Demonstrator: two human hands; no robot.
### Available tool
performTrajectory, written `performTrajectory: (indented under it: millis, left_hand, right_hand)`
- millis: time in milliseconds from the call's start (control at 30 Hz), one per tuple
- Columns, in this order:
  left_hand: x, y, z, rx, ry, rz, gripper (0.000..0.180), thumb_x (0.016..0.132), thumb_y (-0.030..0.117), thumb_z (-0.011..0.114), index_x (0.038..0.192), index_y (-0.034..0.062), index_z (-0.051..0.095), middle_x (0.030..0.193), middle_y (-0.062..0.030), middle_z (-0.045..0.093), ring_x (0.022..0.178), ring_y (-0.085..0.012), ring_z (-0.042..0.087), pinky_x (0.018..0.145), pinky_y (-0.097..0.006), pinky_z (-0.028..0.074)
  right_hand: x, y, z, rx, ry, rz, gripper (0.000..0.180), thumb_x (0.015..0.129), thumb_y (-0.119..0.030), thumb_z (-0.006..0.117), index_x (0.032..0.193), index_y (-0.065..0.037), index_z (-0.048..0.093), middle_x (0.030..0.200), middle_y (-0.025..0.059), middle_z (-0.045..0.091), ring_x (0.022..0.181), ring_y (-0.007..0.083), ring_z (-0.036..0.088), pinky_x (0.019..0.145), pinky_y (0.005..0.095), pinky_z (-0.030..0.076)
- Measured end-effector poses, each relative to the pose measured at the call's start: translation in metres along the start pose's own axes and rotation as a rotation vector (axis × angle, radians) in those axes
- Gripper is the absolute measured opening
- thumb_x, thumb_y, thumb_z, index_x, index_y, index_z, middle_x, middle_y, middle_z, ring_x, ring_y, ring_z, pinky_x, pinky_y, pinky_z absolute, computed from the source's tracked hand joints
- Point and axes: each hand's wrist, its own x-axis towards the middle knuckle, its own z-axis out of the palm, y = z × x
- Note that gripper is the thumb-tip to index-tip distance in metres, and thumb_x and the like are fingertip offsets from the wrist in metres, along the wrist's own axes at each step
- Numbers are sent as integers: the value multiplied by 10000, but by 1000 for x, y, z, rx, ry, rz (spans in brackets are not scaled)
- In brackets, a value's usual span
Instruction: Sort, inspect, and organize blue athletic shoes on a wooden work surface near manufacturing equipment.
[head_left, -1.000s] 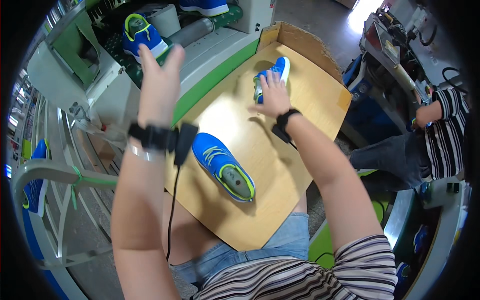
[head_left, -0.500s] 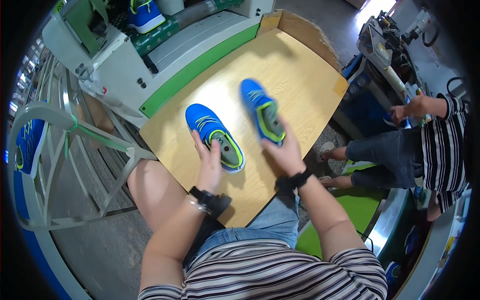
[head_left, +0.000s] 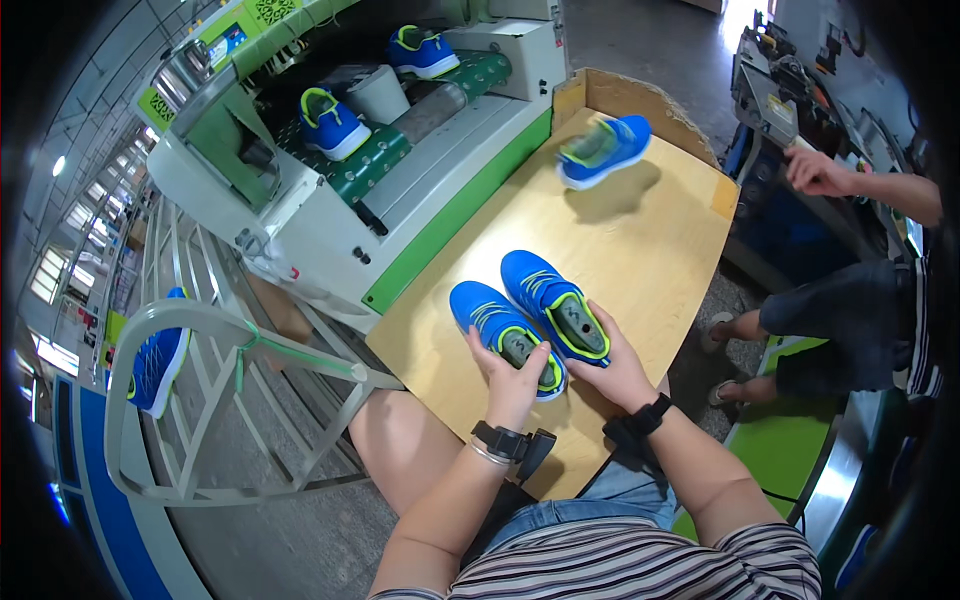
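Observation:
Two blue shoes with lime trim lie side by side on the wooden table (head_left: pixel 660 250) in front of me. My left hand (head_left: pixel 512 378) grips the heel of the left shoe (head_left: pixel 490 320). Around the heel of the right shoe (head_left: pixel 548 300) closes my right hand (head_left: pixel 615 365). Both wrists wear dark bands. A third blue shoe (head_left: pixel 603 150) is blurred in mid-air above the table's far end.
A green conveyor (head_left: pixel 400 150) beyond the table carries two more blue shoes (head_left: pixel 330 122) (head_left: pixel 424 50). Another blue shoe (head_left: pixel 155 355) hangs on a pale metal rack (head_left: pixel 215 400) at my left. A second person's hand (head_left: pixel 820 172) reaches toward a machine at the right.
The two shoes have been drawn together and closer to me. A new shoe has dropped off the conveyor onto the table's far end. The view has tilted up.

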Motion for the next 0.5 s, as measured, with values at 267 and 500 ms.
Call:
performTrajectory:
  millis: [267, 500]
  left_hand:
    - [-8, 19, -13, -82, -149, -120, 1204, 846, 264, 834, 1577, -42, -72, 1597, -293, 154, 1467, -360, 273, 1220, -411, 233]
    - [-8, 15, -25, 6, -253, -96, 1236, 875, 334, 820, 1577, -22, -132, 1614, -285, 78, 1498, -354, 198, 1234, -417, 197]
  right_hand:
    - [14, -11, -26, 187, -298, 45, 923, 855, -113, 799, 1592, -31, 249, 1517, 146, 447, 1412, 229, 433, 1171, 358, 357]
    - [130, -30, -76, -315, -350, -184, 627, 1002, -365, 648, 1520, -67, 458, 1530, 190, 492, 1473, 296, 397, 1189, 400, 347]
